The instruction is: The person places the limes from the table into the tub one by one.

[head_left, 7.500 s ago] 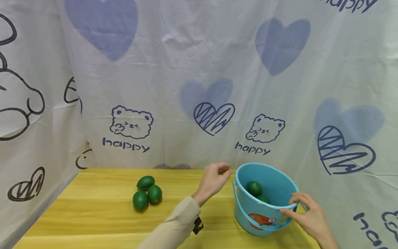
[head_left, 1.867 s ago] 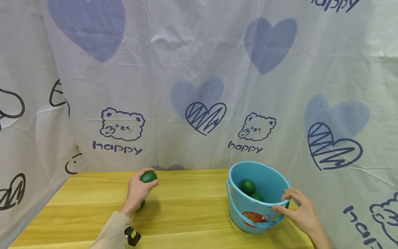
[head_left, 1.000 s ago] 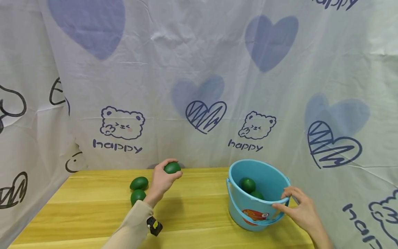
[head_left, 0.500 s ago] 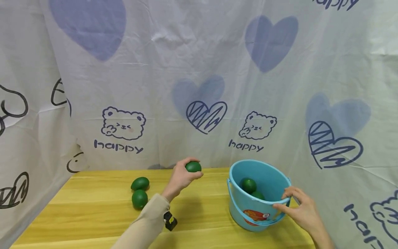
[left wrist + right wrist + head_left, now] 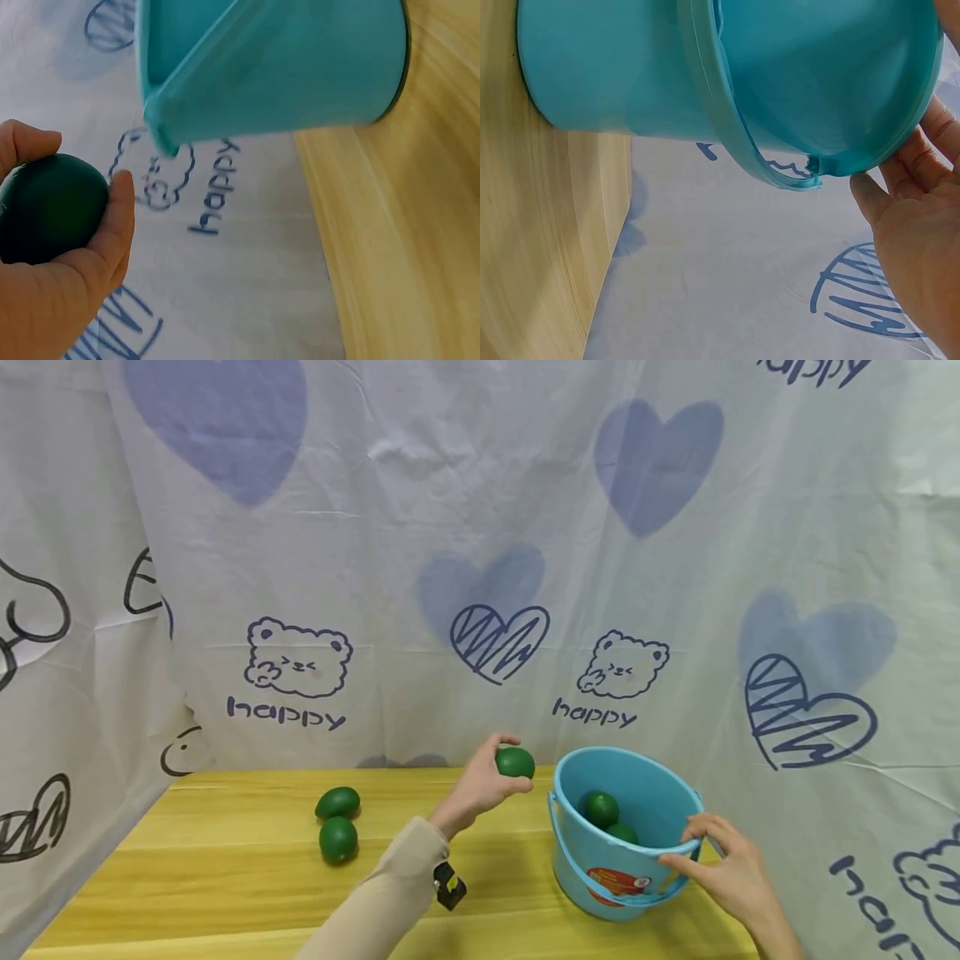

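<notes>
My left hand [image 5: 482, 783] holds a smooth dark green egg-shaped fruit [image 5: 515, 762] between fingers and thumb, raised above the table just left of the light blue bucket [image 5: 600, 881]. The same fruit [image 5: 56, 206] fills the curve of the hand in the left wrist view, apart from the bucket. With my right hand [image 5: 731, 870] I grip the bucket's rim at its right front side. Inside the bucket lie two green fruits [image 5: 601, 808], the front one partly hidden by the wall. Two more fruits [image 5: 338, 840] sit close together on the table at left.
The yellow wood-grain table [image 5: 225, 877] runs back to a white printed cloth [image 5: 405, 568] hanging behind it. More cloth hangs on both sides. The bucket's handle [image 5: 577, 864] hangs down across its front, near a red label [image 5: 617, 881].
My left hand has picked up one fruit from the group of three at left and carried it right, close to the bucket. My right hand stays on the rim.
</notes>
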